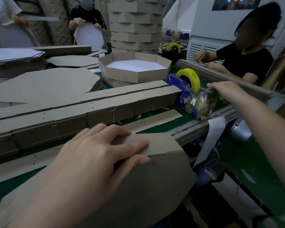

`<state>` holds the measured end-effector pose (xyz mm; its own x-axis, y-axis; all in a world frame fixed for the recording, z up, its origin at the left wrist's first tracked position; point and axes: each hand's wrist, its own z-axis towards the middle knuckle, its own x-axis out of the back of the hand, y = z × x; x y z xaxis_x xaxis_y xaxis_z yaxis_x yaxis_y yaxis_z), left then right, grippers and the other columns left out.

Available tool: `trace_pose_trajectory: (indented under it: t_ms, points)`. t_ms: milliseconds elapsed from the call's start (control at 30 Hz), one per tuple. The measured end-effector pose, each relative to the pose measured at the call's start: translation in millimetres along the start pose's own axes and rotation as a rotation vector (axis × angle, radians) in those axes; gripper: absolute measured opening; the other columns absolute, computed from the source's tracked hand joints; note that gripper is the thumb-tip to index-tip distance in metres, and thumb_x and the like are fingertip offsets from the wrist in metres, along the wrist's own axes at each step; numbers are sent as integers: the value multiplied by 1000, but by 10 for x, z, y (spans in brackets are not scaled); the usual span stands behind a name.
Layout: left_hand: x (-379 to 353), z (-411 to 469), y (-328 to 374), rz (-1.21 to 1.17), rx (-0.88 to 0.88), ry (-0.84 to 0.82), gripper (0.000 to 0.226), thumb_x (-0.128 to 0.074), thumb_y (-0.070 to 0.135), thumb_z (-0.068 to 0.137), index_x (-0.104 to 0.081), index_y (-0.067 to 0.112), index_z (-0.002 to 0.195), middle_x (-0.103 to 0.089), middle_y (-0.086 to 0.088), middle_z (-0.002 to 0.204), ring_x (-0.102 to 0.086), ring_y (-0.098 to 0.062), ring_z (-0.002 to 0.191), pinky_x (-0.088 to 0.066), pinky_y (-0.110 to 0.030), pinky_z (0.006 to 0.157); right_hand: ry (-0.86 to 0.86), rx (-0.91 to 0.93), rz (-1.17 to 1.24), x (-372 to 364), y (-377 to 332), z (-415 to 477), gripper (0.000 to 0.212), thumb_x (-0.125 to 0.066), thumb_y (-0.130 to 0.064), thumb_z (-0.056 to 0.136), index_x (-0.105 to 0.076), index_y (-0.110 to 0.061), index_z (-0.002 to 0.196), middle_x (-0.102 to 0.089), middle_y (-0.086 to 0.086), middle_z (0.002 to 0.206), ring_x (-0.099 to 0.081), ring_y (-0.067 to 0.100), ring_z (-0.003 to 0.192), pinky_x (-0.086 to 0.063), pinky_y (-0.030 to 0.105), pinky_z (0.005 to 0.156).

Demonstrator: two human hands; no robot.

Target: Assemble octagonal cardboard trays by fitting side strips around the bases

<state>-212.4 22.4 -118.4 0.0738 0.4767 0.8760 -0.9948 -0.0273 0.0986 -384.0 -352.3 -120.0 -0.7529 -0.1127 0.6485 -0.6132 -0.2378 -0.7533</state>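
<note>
Down at lower centre, the left hand, its grip spread flat, presses a side strip onto the base; mid-right, the right hand pinches tape at the dispenser.

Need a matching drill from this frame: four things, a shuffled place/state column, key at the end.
Things
1. left hand
2. right hand
3. tape roll
4. finished tray

Place or state
A. white floor, walls up, behind the strip stacks
B. fingers flat on the brown base at the near edge
C. pinching tape at the blue dispenser
D. yellow, mounted upright

Pairs: 1-B, 2-C, 3-D, 4-A
</note>
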Motion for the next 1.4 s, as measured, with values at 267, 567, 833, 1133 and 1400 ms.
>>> trace_pose_trajectory:
  t_ms: [267,567,833,1133,1400]
  points:
    - [-15,-8,-2,-15,3,11,38,-40,56,89,-72,43,105,-66,10,99,-62,-18,80,-51,-36,55,-171,-270,420,106,-27,73,11,-69,-18,85,-62,-16,76,-52,-5,76,-30,6,57,-33,21,62]
    - [-40,-5,-21,-23,11,3,37,-41,56,90,-71,44,107,-66,11,101,-62,-18,80,-51,-37,56,-126,-122,882,36,270,59,20,-59,-10,90,-55,-14,71,-37,-8,48,-38,3,44,-43,30,72]
    - [-44,4,-40,-61,17,-11,39,-40,57,90,-70,42,109,-65,9,103,-63,-21,84,-53,-42,62,-118,-54,963,-24,365,62,26,-51,-6,93,-50,-14,68,-32,1,63,-38,2,42,-39,26,67]
    - [-49,26,-22,-65,13,-26,39,-39,58,90,-69,44,110,-65,10,104,-63,-20,85,-53,-43,63,-136,10,1145,-88,527,-79,45,-44,-1,92,-45,-18,51,-37,-3,49,-40,8,50,-49,33,85]
    - [-56,31,-31,-71,9,-26,39,-39,58,90,-68,44,112,-65,9,105,-62,-21,84,-53,-41,67,-110,36,1164,-154,536,-146,56,-42,3,92,-51,-18,40,-42,-2,45,-43,10,49,-51,28,84]
